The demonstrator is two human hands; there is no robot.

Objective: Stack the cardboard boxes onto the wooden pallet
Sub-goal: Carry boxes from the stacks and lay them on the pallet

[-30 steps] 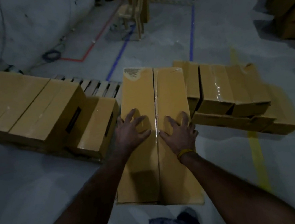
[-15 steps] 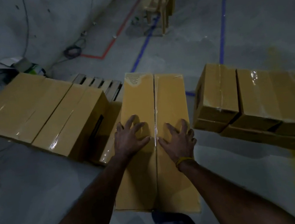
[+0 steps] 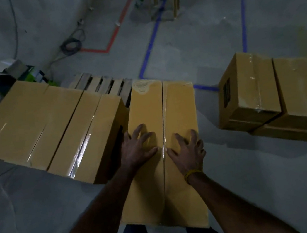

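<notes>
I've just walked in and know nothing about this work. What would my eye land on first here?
Probably the long cardboard box in the centre, with the left hand and right hand pressed flat on its top, one on each side of the taped seam. To its left, more boxes sit over a wooden pallet whose slats peek out behind them. On the right, another pile of boxes lies on the floor.

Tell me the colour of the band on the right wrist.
Yellow: the wristband shows best in the head view, just below the right hand.

Long cardboard box, left hand and right hand flat on top; wooden pallet behind; stacked boxes left
</notes>
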